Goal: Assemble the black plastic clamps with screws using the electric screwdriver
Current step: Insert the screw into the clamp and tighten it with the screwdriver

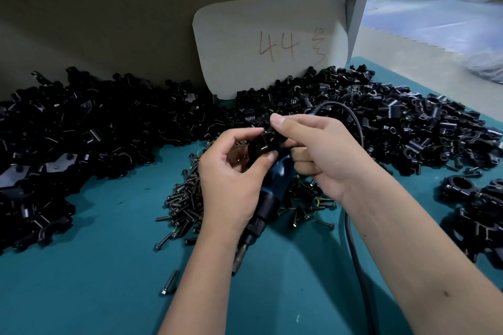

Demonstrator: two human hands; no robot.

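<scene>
A black plastic clamp (265,141) is held between both hands above the teal table. My left hand (231,179) pinches it from the left with thumb and fingers. My right hand (318,152) pinches its top with thumb and forefinger, while the lower fingers curl round the blue electric screwdriver (268,193). The screwdriver's bit points down and to the left, towards me. A heap of dark screws (185,204) lies on the table under the hands.
Large piles of black clamp parts cover the left (81,130) and right (394,122) of the teal table (95,280). Several assembled clamps (473,198) lie at the far right. A card marked "44" (272,43) leans on the back wall. The screwdriver's cable (353,253) trails toward me.
</scene>
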